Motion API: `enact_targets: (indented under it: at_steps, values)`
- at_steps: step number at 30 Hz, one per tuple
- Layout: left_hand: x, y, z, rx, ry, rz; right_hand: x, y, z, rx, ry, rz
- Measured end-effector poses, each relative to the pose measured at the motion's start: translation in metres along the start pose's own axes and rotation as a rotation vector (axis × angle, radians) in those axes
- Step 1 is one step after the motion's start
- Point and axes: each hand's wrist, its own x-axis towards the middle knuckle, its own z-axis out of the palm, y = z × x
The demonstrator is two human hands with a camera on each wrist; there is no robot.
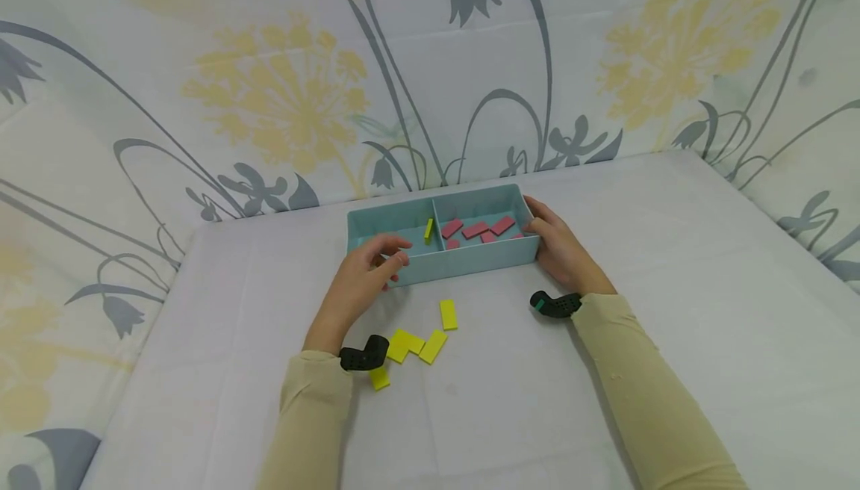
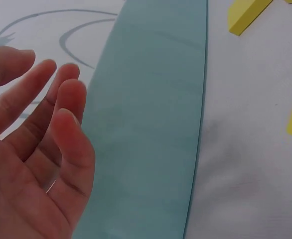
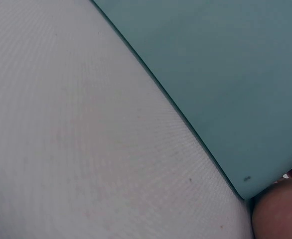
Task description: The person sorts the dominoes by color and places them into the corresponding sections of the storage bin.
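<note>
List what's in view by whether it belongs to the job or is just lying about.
Apparently in the job:
- divided blue box
- loose yellow pieces
- yellow piece in the left compartment
- pink pieces in the right compartment

Apparently just there:
- white table cover
- flowered backdrop

The left hand [image 2: 36,159], fingers loosely curled, is toward eight o'clock near the teal box [image 2: 146,119], with yellow blocks [image 2: 248,15] from one to four o'clock.
</note>
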Motion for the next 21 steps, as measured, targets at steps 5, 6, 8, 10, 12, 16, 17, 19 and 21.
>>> enact_targets:
  at_steps: [5,6,8,10,12,16,17,19,21]
  values:
    - [-0.017,0.023,-0.004,-0.038,-0.047,0.011,0.002,0.000,0.002,0.010,-0.001,0.000]
    - [-0.020,0.026,-0.004,-0.039,-0.052,0.007,0.002,-0.001,0.002,0.012,-0.001,0.000]
    - [-0.023,0.025,-0.004,-0.036,-0.057,-0.002,0.002,-0.001,0.003,0.015,-0.006,-0.004]
    - [-0.025,0.019,-0.004,-0.051,-0.064,-0.027,0.002,-0.001,0.003,0.017,-0.005,-0.008]
    - [-0.026,0.009,-0.002,-0.058,-0.075,-0.056,0.002,-0.002,0.003,0.021,0.001,-0.008]
    - [-0.028,-0.015,0.003,-0.037,-0.086,-0.099,0.001,-0.002,0.001,0.014,0.009,-0.005]
    - [-0.029,-0.019,0.004,-0.022,-0.085,-0.105,0.000,-0.002,0.001,0.011,0.008,-0.005]
    - [-0.032,-0.023,0.006,0.004,-0.079,-0.119,0.001,-0.001,0.001,0.005,0.003,-0.008]
    - [-0.036,-0.025,0.007,0.037,-0.072,-0.143,0.001,0.000,0.001,0.016,-0.002,-0.011]
